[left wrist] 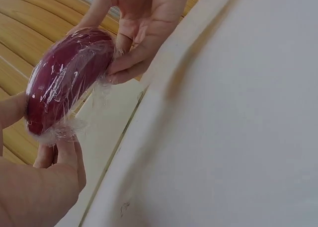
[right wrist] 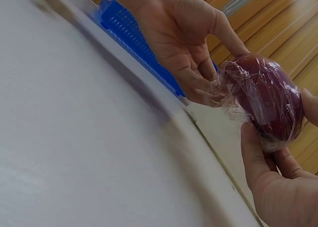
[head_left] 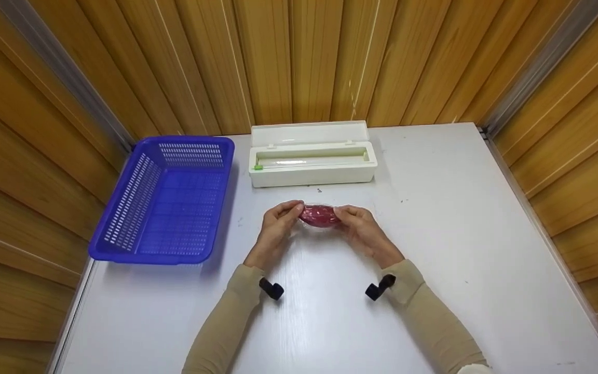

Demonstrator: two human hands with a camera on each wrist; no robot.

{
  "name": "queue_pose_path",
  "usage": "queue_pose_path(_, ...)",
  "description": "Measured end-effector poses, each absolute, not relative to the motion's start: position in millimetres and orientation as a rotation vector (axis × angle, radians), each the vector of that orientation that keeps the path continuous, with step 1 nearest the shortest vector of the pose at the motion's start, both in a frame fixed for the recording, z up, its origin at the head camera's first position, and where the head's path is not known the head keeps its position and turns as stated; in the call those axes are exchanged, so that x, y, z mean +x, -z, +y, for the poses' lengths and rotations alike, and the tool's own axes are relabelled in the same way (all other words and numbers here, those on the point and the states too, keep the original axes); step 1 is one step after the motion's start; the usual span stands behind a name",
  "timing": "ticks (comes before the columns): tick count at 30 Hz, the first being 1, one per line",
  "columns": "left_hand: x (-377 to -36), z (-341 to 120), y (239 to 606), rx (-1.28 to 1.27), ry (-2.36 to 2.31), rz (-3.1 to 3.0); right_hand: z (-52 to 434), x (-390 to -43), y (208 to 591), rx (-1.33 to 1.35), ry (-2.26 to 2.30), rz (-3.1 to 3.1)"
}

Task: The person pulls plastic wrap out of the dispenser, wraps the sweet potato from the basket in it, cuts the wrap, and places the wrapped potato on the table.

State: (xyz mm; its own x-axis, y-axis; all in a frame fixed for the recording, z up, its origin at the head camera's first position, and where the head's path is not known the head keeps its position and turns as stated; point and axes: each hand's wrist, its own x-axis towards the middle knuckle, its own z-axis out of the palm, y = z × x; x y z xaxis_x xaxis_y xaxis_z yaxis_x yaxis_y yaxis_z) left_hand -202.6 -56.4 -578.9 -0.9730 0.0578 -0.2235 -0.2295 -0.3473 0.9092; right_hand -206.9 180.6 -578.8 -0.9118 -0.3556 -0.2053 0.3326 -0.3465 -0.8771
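A dark red round object, wrapped in clear film, was held just above the white table, near its middle. The left hand pinched its left end and the right hand its right end, fingers curled onto the film. Just behind stood an open white film dispenser box, its roll inside. A blue basket lay well left, holding nothing visible.

Clinging film blurs the dark red object's surface.
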Motion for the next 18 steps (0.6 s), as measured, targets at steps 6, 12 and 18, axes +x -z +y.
queue_pose_path(6,-207,-49,588,-0.36,-2.558,1.5,174,-211,582,0.015,2.387,1.444)
queue_pose_path(12,-209,-45,590,-0.402,-2.615,1.532,171,-215,583,0.039,2.44,1.439)
queue_pose_path(18,-206,-47,587,-0.481,-2.508,1.821,167,-217,579,0.038,2.466,1.465)
